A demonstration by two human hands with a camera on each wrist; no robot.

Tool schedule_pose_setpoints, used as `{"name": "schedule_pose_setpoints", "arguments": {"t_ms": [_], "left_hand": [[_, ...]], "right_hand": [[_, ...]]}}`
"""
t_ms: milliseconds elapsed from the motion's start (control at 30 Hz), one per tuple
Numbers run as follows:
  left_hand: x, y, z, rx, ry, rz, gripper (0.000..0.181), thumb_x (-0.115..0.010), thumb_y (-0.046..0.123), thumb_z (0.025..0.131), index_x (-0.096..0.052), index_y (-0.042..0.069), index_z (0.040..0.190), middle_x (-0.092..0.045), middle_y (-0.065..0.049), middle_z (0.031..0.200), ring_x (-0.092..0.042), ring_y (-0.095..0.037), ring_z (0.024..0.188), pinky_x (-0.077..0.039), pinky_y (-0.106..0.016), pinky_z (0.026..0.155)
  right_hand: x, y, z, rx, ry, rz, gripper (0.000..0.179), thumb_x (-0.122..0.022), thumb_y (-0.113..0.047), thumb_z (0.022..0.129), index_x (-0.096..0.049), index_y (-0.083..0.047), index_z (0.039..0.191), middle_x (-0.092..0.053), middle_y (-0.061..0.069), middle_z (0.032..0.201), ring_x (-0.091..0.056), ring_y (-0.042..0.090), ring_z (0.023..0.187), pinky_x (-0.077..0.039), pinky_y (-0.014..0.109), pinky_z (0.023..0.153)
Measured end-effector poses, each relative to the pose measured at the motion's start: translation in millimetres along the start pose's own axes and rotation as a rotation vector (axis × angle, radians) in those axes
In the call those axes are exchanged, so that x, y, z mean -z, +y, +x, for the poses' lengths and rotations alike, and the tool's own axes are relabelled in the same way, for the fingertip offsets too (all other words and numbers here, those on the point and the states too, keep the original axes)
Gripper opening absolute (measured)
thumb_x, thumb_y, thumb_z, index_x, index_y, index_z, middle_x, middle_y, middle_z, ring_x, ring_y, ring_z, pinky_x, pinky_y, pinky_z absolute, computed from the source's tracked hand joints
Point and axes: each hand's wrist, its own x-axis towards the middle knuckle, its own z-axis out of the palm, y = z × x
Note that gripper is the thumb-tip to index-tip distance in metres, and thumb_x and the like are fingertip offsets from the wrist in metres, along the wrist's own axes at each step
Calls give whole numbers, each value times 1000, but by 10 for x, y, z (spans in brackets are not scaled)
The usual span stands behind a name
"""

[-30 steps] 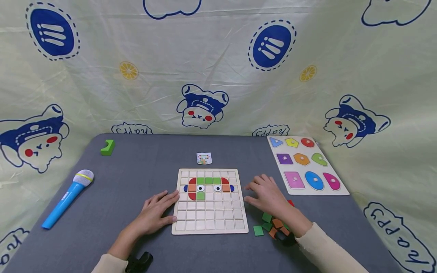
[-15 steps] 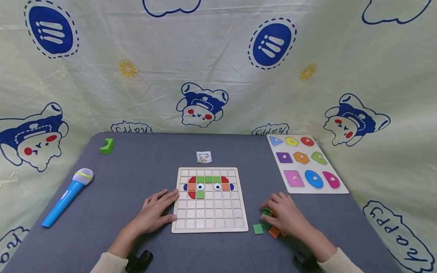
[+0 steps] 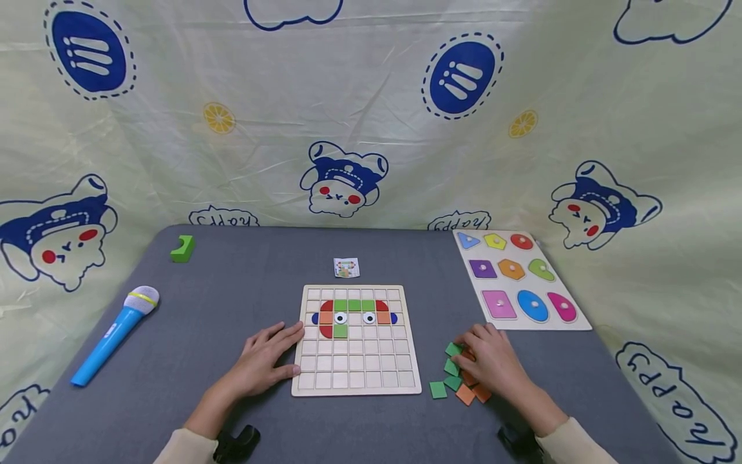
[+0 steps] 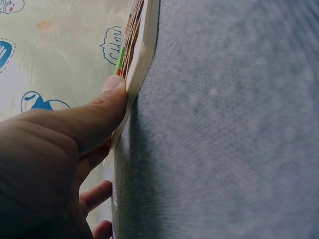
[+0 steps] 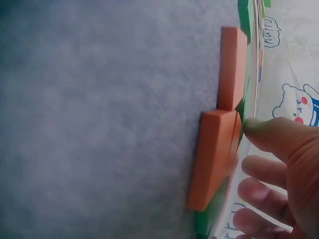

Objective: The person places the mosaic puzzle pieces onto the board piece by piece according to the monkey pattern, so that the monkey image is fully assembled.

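Note:
My left hand (image 3: 262, 361) rests against the left edge of a wooden grid board (image 3: 356, 385), fingers relaxed. In the left wrist view the thumb (image 4: 115, 89) touches the board's rim. Red, orange, green (image 3: 355, 305), blue and eye-printed pieces sit in the board's upper rows. My right hand (image 3: 493, 357) is over a loose pile of green (image 3: 453, 383) and orange tiles (image 3: 465, 395) right of the board, partly hiding it. In the right wrist view its fingers are loosely bent beside the orange tiles (image 5: 214, 159), with nothing visibly held. Whether the fingertips touch a tile is unclear.
A small picture card (image 3: 346, 268) lies behind the board. A shape puzzle board (image 3: 527, 293) is at the back right. On the left lie a blue toy microphone (image 3: 114, 338) and a green block (image 3: 182, 249). A lone green tile (image 3: 438, 390) lies near the board's right corner.
My right hand has moved from beside the board's right edge back to the tile pile, then slightly right, uncovering several tiles. The left hand stays at the board's edge.

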Motion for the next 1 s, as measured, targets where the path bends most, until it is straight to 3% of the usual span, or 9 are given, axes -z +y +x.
{"name": "schedule_pose_setpoints", "arguments": {"t_ms": [300,533,767,1000], "left_hand": [[-1,-15,-3,-4,1,-2,68,-69,34,83,-43,14,143,-39,-3,151,-30,-37,139,-23,-62,102],[3,-16,0,-1,10,-5,67,-69,32,83,-43,13,143,-39,-3,151,-30,-37,139,-22,-62,103],[6,-6,2,6,1,0,68,-69,32,83,-43,13,143,-39,-3,151,-30,-37,139,-22,-62,103],[10,3,1,14,-7,-6,68,-69,32,84,-42,14,143,-39,-3,151,-30,-36,140,-21,-62,104]], "right_hand": [[3,5,36,-25,-33,-20,26,-80,-32,72,-72,-14,89,-56,-1,82,-43,16,77,-33,33,69],[10,10,27,3,-49,-51,24,-78,-30,72,-73,-13,89,-54,-2,79,-42,14,76,-31,32,68],[9,16,18,9,-47,-26,28,-80,-30,71,-73,-14,93,-55,-2,81,-42,14,78,-32,31,69],[-3,25,8,24,-51,-7,22,-80,-27,72,-72,-15,88,-53,-4,80,-43,14,80,-31,30,68]]}}
